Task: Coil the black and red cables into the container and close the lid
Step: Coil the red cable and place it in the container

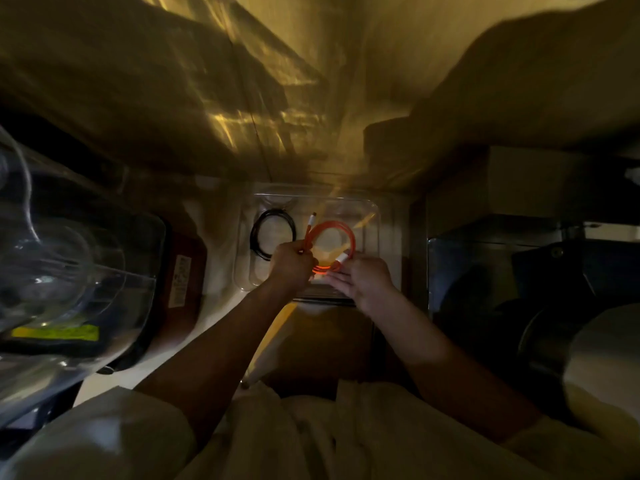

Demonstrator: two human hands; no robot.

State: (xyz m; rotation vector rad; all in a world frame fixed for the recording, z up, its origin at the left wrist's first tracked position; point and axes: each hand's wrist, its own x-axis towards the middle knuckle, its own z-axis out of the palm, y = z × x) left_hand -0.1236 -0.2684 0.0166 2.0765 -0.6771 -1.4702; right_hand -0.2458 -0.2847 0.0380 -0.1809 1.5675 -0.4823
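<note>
A pale counter [214,317] carries a clear plastic container [377,216] at its middle. To the left, a dark red flat object [187,271] with a white label lies on it, partly under a large clear tub [104,278].

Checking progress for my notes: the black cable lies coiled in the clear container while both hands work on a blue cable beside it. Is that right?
Not quite: the cable in the hands is red, not blue. The head view shows the black cable coiled in the clear container, with the left hand and right hand on the red one beside it.
</note>
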